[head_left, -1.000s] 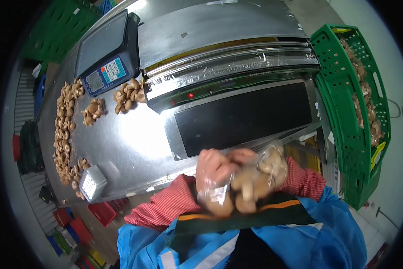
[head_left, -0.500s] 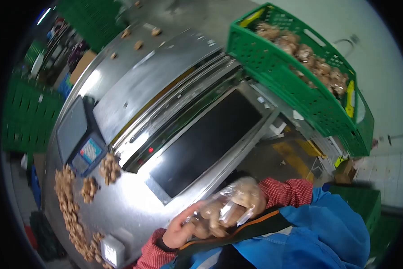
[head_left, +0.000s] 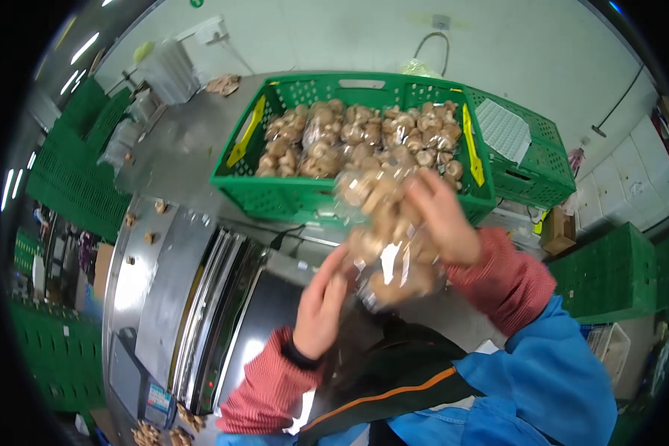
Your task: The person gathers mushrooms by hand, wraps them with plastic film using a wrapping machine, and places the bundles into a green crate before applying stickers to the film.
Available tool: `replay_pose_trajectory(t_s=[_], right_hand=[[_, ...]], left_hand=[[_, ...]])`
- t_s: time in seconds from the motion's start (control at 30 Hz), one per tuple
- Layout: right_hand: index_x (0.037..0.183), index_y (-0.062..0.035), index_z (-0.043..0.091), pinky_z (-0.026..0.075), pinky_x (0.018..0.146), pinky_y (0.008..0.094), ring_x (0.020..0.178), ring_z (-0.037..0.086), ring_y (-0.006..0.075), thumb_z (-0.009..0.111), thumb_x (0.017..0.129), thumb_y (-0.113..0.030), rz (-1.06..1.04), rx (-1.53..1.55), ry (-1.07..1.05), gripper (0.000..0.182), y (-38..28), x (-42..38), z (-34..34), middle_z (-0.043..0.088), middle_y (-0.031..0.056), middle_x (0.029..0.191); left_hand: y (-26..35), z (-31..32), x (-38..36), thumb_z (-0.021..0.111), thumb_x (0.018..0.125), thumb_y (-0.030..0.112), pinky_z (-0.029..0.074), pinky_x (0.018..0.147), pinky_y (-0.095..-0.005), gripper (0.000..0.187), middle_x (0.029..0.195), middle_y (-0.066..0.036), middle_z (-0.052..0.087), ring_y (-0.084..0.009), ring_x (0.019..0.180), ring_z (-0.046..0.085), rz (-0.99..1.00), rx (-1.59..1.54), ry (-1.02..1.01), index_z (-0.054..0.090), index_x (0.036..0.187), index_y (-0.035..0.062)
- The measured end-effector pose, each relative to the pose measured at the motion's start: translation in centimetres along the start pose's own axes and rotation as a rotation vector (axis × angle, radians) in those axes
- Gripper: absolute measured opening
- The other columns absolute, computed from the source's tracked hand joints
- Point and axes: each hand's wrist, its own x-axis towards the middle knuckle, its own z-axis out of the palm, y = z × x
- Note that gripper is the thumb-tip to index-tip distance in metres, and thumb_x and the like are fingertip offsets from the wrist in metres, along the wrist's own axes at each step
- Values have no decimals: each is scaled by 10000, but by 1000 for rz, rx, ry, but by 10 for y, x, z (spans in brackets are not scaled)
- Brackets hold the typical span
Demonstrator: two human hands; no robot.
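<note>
A clear plastic bag of brown mushrooms [head_left: 394, 256] is held up in front of my body, overlapping the near edge of a green crate [head_left: 275, 195]. My right hand [head_left: 444, 219] grips the bag's upper right side, with its fingers curled over the plastic. At the lower left edge of the bag, my left hand [head_left: 321, 312] holds it with fingers and thumb pointing upward. Inside the crate lie rows of similar bagged mushrooms [head_left: 360, 126]. The held bag hides part of the crate's front.
To my left is a wrapping machine with a dark plate [head_left: 275, 312] and metal rollers. A scale [head_left: 130, 372] stands beyond it, with loose mushrooms [head_left: 147, 432] nearby. Another green crate [head_left: 531, 175] sits behind on the right. Stacked green crates [head_left: 602, 275] flank the right side.
My view has swung right from the wrapping machine to face the crate. Both hands have lifted the bag of mushrooms from close to my body out toward the crate.
</note>
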Motion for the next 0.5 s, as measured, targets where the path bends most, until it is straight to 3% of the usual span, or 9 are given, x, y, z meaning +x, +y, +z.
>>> replay_pose_trajectory(t_s=[0.1, 0.17, 0.2, 0.3, 0.37, 0.43, 0.5], right_hand=[[1141, 37, 535, 482, 766, 261, 916, 561, 115, 557, 927, -230, -77, -60, -14, 342, -38, 72, -64, 606, 71, 1038], [1118, 57, 538, 482, 782, 300, 905, 590, 176, 571, 910, -231, -127, -225, -16, 357, -32, 119, -101, 624, 118, 1013], [1106, 71, 536, 483, 794, 324, 906, 611, 226, 577, 900, -250, -167, -304, -2, 383, -17, 138, -115, 634, 158, 1003], [1061, 88, 510, 480, 796, 399, 911, 615, 374, 585, 873, -300, -102, -797, 107, 437, 10, 165, -136, 622, 260, 975], [1030, 84, 491, 476, 777, 438, 902, 596, 431, 584, 863, -327, -82, -909, 90, 453, 19, 165, -136, 611, 293, 939], [993, 71, 471, 486, 703, 469, 830, 603, 444, 585, 842, -284, -142, -994, 74, 402, 30, 161, -131, 607, 303, 856], [1039, 89, 473, 490, 668, 455, 843, 606, 420, 599, 839, -265, -25, -1161, -49, 426, 32, 154, -125, 589, 323, 883]], left_hand=[[5, 4, 124, 463, 979, 188, 420, 929, -304, 311, 1142, -102, 615, -163, 1069, 555, 287, 376, -65, 567, 1177, -28], [-7, 11, 197, 583, 894, 218, 448, 901, -318, 343, 1106, -168, 616, -271, 1035, 592, 408, 641, -85, 577, 1152, -9], [-3, 17, 223, 653, 825, 301, 442, 921, -365, 485, 1147, -212, 581, -329, 1090, 553, 437, 903, -183, 548, 1193, 4], [-37, 34, 276, 702, 722, 513, 376, 1012, -431, 854, 1313, -241, 458, -386, 1234, 427, 360, 1287, -496, 385, 1350, 28], [-51, 50, 292, 706, 666, 605, 344, 1047, -461, 1049, 1406, -236, 359, -416, 1286, 364, 214, 1539, -685, 244, 1429, 52], [-57, 53, 297, 716, 687, 553, 364, 1020, -499, 1010, 1416, -202, 338, -385, 1291, 368, 71, 1678, -791, 214, 1444, 111], [-56, 53, 296, 730, 695, 510, 382, 1003, -503, 971, 1400, -189, 351, -372, 1282, 381, 11, 1723, -814, 228, 1437, 135]])
